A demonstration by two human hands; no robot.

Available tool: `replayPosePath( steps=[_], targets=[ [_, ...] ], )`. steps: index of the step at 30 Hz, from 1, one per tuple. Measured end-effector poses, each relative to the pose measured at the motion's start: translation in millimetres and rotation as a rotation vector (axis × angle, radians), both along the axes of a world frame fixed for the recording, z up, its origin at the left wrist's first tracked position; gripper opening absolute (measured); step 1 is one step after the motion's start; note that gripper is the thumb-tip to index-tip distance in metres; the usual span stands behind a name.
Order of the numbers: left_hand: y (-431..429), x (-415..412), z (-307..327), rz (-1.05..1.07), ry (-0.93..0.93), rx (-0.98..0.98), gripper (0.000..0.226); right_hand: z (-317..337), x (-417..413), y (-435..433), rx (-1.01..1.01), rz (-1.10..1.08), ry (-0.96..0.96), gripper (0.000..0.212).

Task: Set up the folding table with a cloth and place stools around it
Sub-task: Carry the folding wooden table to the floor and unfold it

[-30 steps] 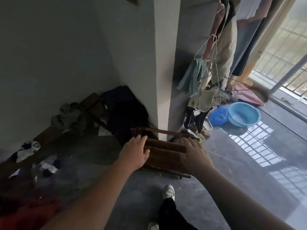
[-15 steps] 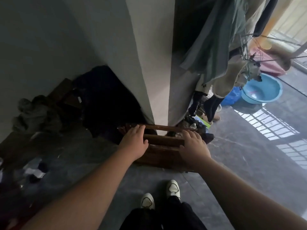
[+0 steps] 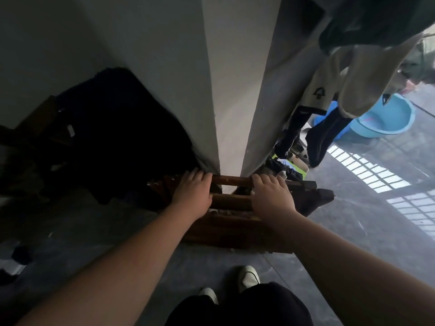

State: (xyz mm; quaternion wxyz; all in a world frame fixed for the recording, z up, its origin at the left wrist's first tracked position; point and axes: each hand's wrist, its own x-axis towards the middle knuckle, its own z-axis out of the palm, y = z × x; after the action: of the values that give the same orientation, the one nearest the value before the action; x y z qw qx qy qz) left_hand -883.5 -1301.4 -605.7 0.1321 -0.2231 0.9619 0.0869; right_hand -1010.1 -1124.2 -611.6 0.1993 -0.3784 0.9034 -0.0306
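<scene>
A folded dark wooden table (image 3: 231,228) leans on the floor against the corner of a grey wall pillar (image 3: 226,95). Its upper wooden rail (image 3: 231,180) runs left to right at the pillar's foot. My left hand (image 3: 191,195) lies over the left part of the frame, fingers curled over the upper rail. My right hand (image 3: 270,196) sits on the right part, fingers hooked over the same rail. No cloth or stool shows clearly.
A dark heap of bags and clothes (image 3: 113,137) fills the floor to the left. Hanging laundry (image 3: 348,85) dangles at upper right over a blue basin (image 3: 386,118). My white shoes (image 3: 247,277) stand just behind the table. Open grey floor (image 3: 367,227) lies to the right.
I have stepped closer and leaned over the table. Both hands slid up from its slats and now curl over the upper rail.
</scene>
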Motion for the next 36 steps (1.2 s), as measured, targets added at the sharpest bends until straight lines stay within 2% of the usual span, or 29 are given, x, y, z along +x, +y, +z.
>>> replayPosePath(
  steps=[5,11,16,19,23,25,32,36],
  targets=[
    [6.7,5.1,5.4,-0.049,-0.062,0.031,0.060,5.7,8.7,3.2,0.054,0.011,0.000,0.040],
    [25.9,21.9,11.4,-0.068,-0.171,0.060,0.030,16.8,29.0,14.8,0.183,0.036,-0.100,0.044],
    [39.3,41.4,7.2,-0.106,-0.290,0.110,0.027,12.3,49.4,32.2,0.272,0.055,-0.286,0.021],
    [46.1,55.1,7.8,-0.107,-0.341,0.114,0.026,11.7,58.9,42.5,0.316,0.095,-0.304,0.010],
    [58.2,74.5,15.1,-0.073,-0.397,0.171,0.025,19.8,76.6,53.7,0.350,0.064,-0.388,0.028],
    [67.1,86.4,23.8,-0.081,-0.408,0.161,0.025,27.0,88.8,61.0,0.346,0.034,-0.410,0.028],
    [80.4,131.8,109.3,-0.020,-0.289,0.166,0.019,117.1,127.0,76.9,0.304,0.066,-0.354,0.018],
    [87.1,162.5,179.7,0.035,-0.205,0.208,0.021,200.8,148.9,85.4,0.253,0.191,-0.262,0.031]
  ],
)
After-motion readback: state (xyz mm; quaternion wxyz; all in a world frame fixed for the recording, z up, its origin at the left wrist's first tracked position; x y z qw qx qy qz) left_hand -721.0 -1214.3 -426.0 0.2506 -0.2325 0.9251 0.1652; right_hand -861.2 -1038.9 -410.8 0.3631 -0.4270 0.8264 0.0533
